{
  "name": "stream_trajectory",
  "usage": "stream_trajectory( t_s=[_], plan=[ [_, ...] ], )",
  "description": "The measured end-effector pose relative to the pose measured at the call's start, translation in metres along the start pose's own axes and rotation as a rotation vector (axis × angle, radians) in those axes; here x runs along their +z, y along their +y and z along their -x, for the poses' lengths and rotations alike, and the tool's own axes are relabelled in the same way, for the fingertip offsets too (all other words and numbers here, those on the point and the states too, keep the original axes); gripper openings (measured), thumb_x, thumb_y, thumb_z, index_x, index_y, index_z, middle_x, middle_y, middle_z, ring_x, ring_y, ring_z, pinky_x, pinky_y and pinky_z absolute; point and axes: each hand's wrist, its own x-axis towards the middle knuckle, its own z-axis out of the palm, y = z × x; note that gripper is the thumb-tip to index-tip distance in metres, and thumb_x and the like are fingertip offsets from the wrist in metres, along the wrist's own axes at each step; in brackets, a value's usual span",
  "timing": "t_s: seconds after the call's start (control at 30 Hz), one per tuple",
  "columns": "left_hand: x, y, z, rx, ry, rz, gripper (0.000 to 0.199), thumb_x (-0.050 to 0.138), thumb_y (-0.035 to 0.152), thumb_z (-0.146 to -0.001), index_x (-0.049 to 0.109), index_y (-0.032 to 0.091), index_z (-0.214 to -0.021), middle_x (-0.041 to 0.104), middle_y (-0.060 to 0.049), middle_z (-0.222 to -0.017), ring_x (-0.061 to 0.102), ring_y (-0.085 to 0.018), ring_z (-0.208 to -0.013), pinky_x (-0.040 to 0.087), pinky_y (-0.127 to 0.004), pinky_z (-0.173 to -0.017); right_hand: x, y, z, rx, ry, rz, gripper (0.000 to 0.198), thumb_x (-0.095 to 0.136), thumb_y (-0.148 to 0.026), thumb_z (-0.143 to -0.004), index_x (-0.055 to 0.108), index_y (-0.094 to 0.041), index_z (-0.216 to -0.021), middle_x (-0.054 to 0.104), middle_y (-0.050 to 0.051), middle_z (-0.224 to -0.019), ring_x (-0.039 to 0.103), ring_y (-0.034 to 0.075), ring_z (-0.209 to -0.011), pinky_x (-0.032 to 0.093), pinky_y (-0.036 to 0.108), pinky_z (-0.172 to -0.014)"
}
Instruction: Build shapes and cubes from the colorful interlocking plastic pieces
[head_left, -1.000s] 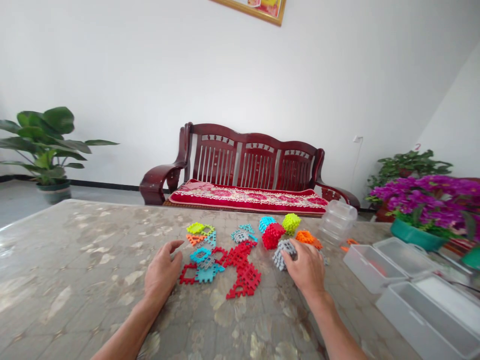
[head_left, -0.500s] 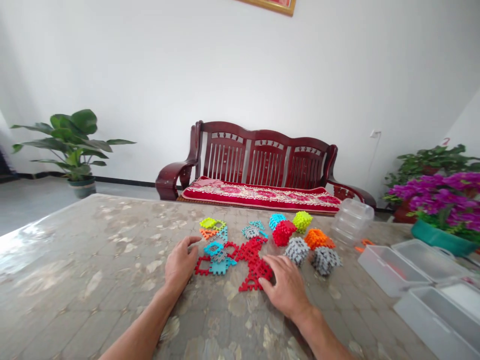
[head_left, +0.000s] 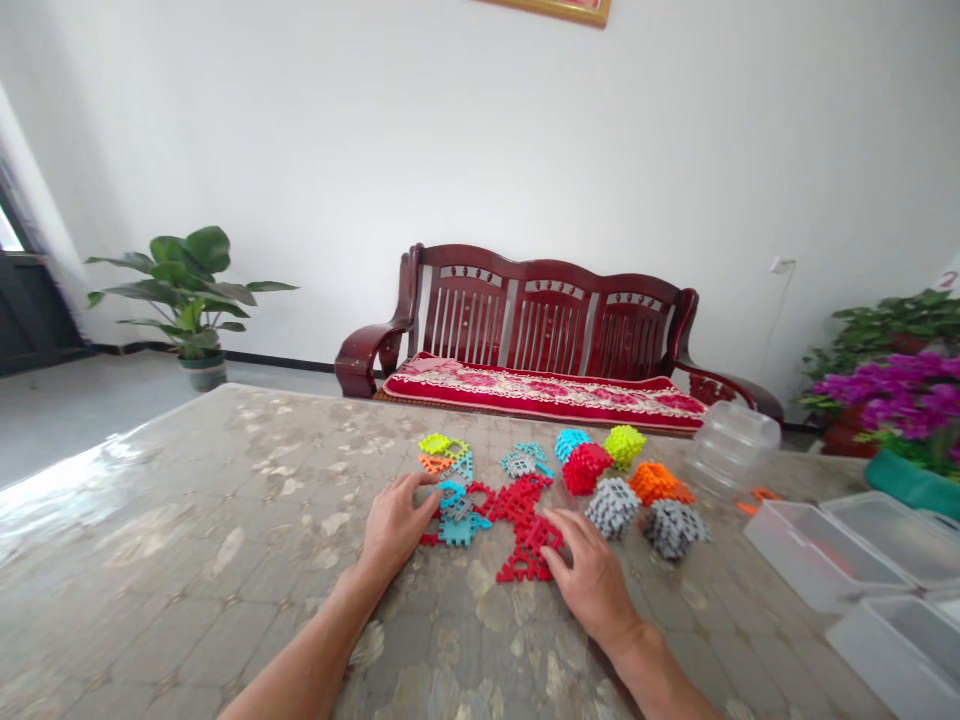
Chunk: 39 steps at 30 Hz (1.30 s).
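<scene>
My left hand (head_left: 397, 520) reaches over the left edge of a loose group of plastic interlocking tiles, fingers stretched toward a light blue tile (head_left: 466, 530). It partly covers a red tile there; whether the fingertips touch anything is hard to tell. Against the right edge of a cluster of red tiles (head_left: 526, 535) lies my right hand (head_left: 589, 570), thumb and fingers apart. A grey tile (head_left: 460, 508) sits among the blue ones. Farther back are yellow-green tiles (head_left: 442, 444), an orange tile (head_left: 435, 463) and a grey-and-blue group (head_left: 521, 462).
Several built tile balls stand right of the red cluster, among them a red ball (head_left: 587, 468), a grey ball (head_left: 613, 507) and an orange ball (head_left: 652, 482). Clear plastic boxes (head_left: 795, 560) line the table's right side. Beyond the table is a wooden bench (head_left: 551, 300).
My left hand has moved right and over the red tile at the left of the group. My right hand stays at the red cluster. The whole view has shifted slightly.
</scene>
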Motion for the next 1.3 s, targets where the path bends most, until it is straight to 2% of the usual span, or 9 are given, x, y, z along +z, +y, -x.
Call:
stream_trajectory(
  t_s=[0.13, 0.33, 0.6, 0.7, 0.8, 0.87, 1.0, 1.13, 1.3],
  plan=[
    [0.001, 0.011, 0.008, 0.23, -0.08, -0.081, 0.031, 0.065, 0.041, -0.079, 0.072, 0.03, -0.107, 0.068, -0.004, -0.12, 0.057, -0.027, -0.117, 0.041, -0.041, -0.103, 0.002, 0.0, 0.0, -0.018, -0.013, 0.02, 0.038, 0.058, -0.018, -0.084, 0.066, -0.026, -0.121, 0.065, 0.007, -0.125, 0.062, 0.025, -0.115, 0.051, 0.043, -0.101],
    [0.004, 0.018, 0.01, 0.263, -0.197, -0.18, 0.035, 0.059, 0.032, -0.084, 0.067, 0.032, -0.118, 0.066, -0.004, -0.126, 0.059, -0.025, -0.117, 0.043, -0.038, -0.1, 0.001, -0.004, 0.0, -0.01, -0.048, -0.029, 0.034, 0.055, -0.011, -0.083, 0.071, -0.025, -0.11, 0.066, 0.007, -0.123, 0.063, 0.024, -0.113, 0.052, 0.043, -0.099],
    [0.005, 0.012, 0.007, 0.259, 0.041, -0.243, 0.024, 0.053, 0.036, -0.09, 0.072, 0.029, -0.101, 0.074, -0.005, -0.108, 0.064, -0.026, -0.107, 0.037, -0.041, -0.105, -0.003, -0.011, -0.003, -0.002, -0.038, -0.075, 0.033, 0.053, -0.006, -0.084, 0.073, -0.025, -0.103, 0.07, 0.006, -0.116, 0.065, 0.022, -0.109, 0.054, 0.039, -0.096],
    [0.006, 0.009, 0.006, 0.172, 0.157, -0.086, 0.026, 0.053, 0.039, -0.088, 0.072, 0.027, -0.101, 0.074, -0.005, -0.106, 0.065, -0.024, -0.099, 0.045, -0.034, -0.093, -0.003, -0.01, -0.003, -0.005, -0.021, -0.09, 0.033, 0.053, -0.006, -0.084, 0.073, -0.025, -0.101, 0.07, 0.006, -0.114, 0.065, 0.022, -0.107, 0.054, 0.039, -0.094],
    [0.01, 0.017, 0.007, 0.098, 0.207, 0.214, 0.029, 0.056, 0.046, -0.083, 0.07, 0.024, -0.095, 0.072, -0.002, -0.09, 0.064, -0.017, -0.077, 0.048, -0.027, -0.074, -0.001, -0.011, -0.004, -0.027, -0.002, -0.12, 0.032, 0.052, -0.006, -0.085, 0.072, -0.024, -0.103, 0.071, 0.006, -0.113, 0.066, 0.021, -0.106, 0.054, 0.039, -0.094],
    [0.014, 0.028, 0.009, 0.01, 0.155, 0.431, 0.035, 0.059, 0.053, -0.078, 0.067, 0.021, -0.089, 0.066, 0.001, -0.07, 0.058, -0.014, -0.059, 0.046, -0.024, -0.06, 0.001, -0.013, -0.005, -0.031, 0.021, -0.146, 0.034, 0.053, -0.008, -0.085, 0.07, -0.024, -0.11, 0.071, 0.006, -0.113, 0.066, 0.021, -0.106, 0.054, 0.04, -0.096],
    [0.027, 0.055, 0.017, -0.129, -0.077, 0.798, 0.042, 0.064, 0.06, -0.069, 0.057, 0.02, -0.074, 0.056, 0.006, -0.052, 0.053, -0.012, -0.048, 0.041, -0.021, -0.049, 0.003, -0.025, -0.008, -0.045, 0.039, -0.214, 0.043, 0.058, -0.012, -0.084, 0.064, -0.025, -0.124, 0.069, 0.006, -0.119, 0.064, 0.022, -0.112, 0.053, 0.04, -0.099],
    [0.038, 0.069, 0.028, -0.171, -0.273, 0.891, 0.042, 0.067, 0.059, -0.067, 0.054, 0.019, -0.073, 0.055, 0.006, -0.051, 0.052, -0.011, -0.045, 0.039, -0.021, -0.046, 0.001, -0.037, -0.009, -0.077, -0.007, -0.258, 0.065, 0.067, -0.014, -0.078, 0.05, -0.025, -0.14, 0.058, 0.009, -0.138, 0.055, 0.026, -0.127, 0.047, 0.044, -0.108],
    [0.041, 0.073, 0.038, -0.158, -0.361, 0.898, 0.042, 0.069, 0.057, -0.067, 0.053, 0.019, -0.073, 0.054, 0.007, -0.054, 0.051, -0.009, -0.044, 0.039, -0.021, -0.045, 0.0, -0.042, -0.01, -0.084, -0.028, -0.271, 0.071, 0.069, -0.015, -0.077, 0.046, -0.025, -0.144, 0.05, 0.011, -0.146, 0.049, 0.027, -0.133, 0.045, 0.046, -0.11]
  ],
)
